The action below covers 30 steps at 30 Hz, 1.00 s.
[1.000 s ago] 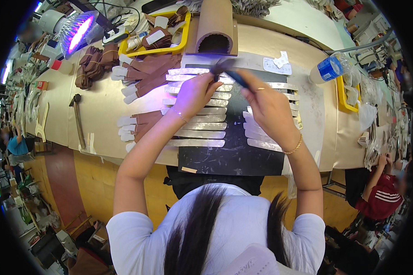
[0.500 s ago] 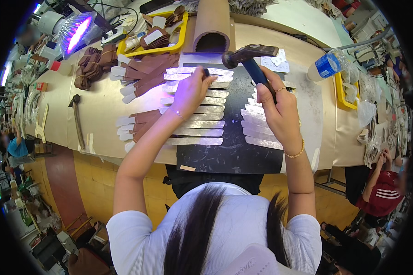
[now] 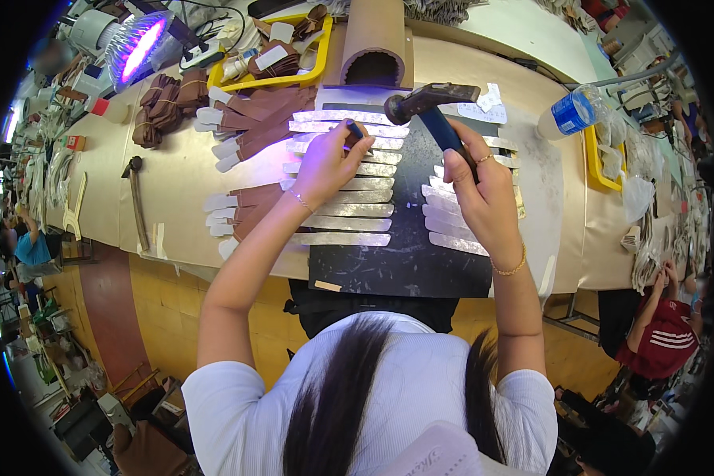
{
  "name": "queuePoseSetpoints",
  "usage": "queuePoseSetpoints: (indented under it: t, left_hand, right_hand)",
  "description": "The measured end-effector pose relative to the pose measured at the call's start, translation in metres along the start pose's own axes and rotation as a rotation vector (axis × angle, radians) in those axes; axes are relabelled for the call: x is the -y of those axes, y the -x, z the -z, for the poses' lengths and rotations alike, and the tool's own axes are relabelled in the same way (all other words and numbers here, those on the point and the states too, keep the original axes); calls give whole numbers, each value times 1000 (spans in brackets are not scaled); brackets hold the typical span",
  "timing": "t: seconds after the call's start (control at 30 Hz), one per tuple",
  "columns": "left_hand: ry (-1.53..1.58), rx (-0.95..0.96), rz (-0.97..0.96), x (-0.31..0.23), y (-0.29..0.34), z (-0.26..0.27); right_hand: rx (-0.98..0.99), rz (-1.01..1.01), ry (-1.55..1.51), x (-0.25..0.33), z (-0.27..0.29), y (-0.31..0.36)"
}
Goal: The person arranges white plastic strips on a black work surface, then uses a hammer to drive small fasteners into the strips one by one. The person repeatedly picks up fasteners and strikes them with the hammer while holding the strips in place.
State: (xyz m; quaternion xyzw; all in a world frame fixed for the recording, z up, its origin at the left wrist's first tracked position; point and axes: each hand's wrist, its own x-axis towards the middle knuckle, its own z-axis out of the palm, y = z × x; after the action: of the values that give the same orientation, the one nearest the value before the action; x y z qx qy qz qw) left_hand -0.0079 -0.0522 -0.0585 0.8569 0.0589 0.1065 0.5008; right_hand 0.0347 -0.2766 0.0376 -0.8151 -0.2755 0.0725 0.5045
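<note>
My right hand (image 3: 488, 186) is closed round the blue handle of a hammer (image 3: 432, 103), whose worn dark head is raised above the black mat (image 3: 408, 270). Between the fingers of my left hand (image 3: 331, 165) is a short dark punch (image 3: 357, 131), its lower end over the left row of silvery strips (image 3: 357, 210). Those strips lie side by side, one above another, on the mat. A second row of silvery strips (image 3: 452, 226) lies to the right, partly hidden by my right hand. Brown strips with whitish tips (image 3: 254, 131) spread left of the mat.
Bundled brown strips (image 3: 163, 111) lie at the left, near another hammer (image 3: 137, 202). A yellow tray (image 3: 325, 51) and a brown cardboard tube (image 3: 373, 36) stand at the back. To the right are a bottle (image 3: 567, 115) and another yellow tray (image 3: 599, 166). A lamp (image 3: 139, 51) glows purple.
My left hand has shifted slightly, and more of the punch shows between its fingers, pointing down at the strips. The hammer stays raised in my right hand. The whole view has shifted a little.
</note>
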Motion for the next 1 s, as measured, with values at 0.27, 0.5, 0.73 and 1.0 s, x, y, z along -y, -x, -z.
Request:
queuePoseSetpoints:
  t: [0.27, 0.5, 0.73, 1.0]
  left_hand:
    - [-99, 37, -7, 0, 0, 2]
    - [-153, 31, -42, -2, -1, -1]
    - [-355, 60, -200, -4, 0, 1]
    - [-386, 17, -257, -7, 1, 0]
  right_hand:
    - [19, -6, 22, 3, 0, 1]
    - [11, 17, 42, 6, 4, 2]
    - [-175, 235, -55, 20, -6, 8]
    - [-47, 146, 232, 14, -8, 8]
